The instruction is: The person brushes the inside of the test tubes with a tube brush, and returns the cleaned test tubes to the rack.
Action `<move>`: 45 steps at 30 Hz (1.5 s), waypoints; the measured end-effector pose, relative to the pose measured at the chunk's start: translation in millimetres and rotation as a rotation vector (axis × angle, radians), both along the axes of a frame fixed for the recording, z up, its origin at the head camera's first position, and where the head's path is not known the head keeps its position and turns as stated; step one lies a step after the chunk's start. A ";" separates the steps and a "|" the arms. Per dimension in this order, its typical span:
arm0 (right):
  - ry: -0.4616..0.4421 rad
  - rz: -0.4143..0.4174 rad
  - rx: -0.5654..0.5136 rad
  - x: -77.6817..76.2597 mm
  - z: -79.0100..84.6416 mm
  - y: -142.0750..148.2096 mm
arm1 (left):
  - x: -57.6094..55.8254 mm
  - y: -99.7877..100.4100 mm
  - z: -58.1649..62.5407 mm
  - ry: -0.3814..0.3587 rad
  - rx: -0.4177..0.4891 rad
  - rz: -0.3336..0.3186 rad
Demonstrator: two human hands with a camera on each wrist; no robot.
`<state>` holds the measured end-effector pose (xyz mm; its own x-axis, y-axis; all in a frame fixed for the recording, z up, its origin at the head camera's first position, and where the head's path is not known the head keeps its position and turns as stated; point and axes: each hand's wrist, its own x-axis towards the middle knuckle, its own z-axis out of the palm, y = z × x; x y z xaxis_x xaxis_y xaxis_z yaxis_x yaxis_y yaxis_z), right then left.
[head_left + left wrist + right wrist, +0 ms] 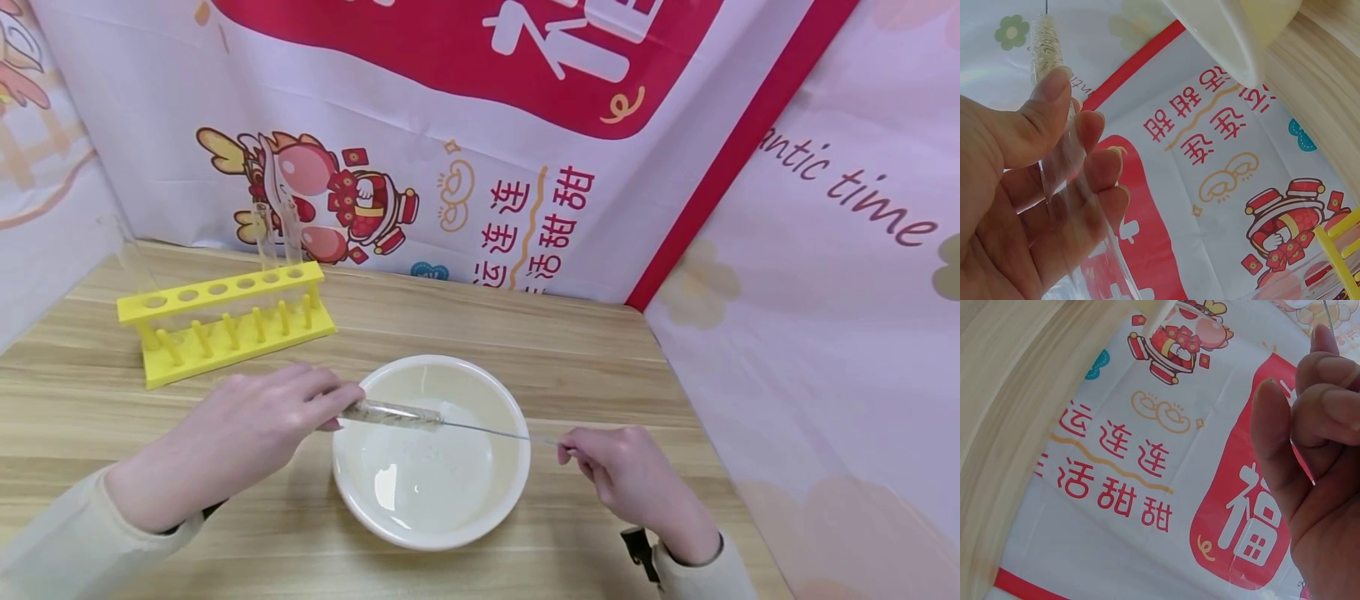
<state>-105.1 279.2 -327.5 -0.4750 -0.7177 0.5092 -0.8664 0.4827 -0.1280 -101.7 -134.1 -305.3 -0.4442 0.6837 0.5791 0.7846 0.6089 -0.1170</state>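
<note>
My left hand (273, 417) grips a clear glass test tube (397, 414) lying nearly level over a white basin (431, 500). In the left wrist view, the thumb and fingers (1104, 169) wrap round the glass. Pale bristles of a test tube brush (1046, 44) fill the tube's mouth end. The brush's thin wire runs out to the right across the basin. Beyond the basin's right rim my right hand (626, 471) pinches the wire's far end. In the right wrist view, its curled fingers (1329, 372) are at the wire (1327, 315).
A yellow test tube rack (240, 354) stands on the wooden table (585, 350) at the back left, with several clear tubes (288, 233) in it. A printed cloth (420, 167) hangs behind the table, and another (840, 333) along the right side.
</note>
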 end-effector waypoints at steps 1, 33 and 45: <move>-0.001 -0.002 -0.001 0.4 -0.3 0.3 | 0.5 0.5 0.1 0.000 -0.002 0.000; -0.038 -0.039 -0.095 8.3 -15.2 -3.8 | 4.5 7.9 -4.2 0.015 -0.006 0.005; -0.095 -0.063 -0.079 9.5 -16.2 -7.5 | 4.2 8.3 -6.7 0.056 -0.011 0.009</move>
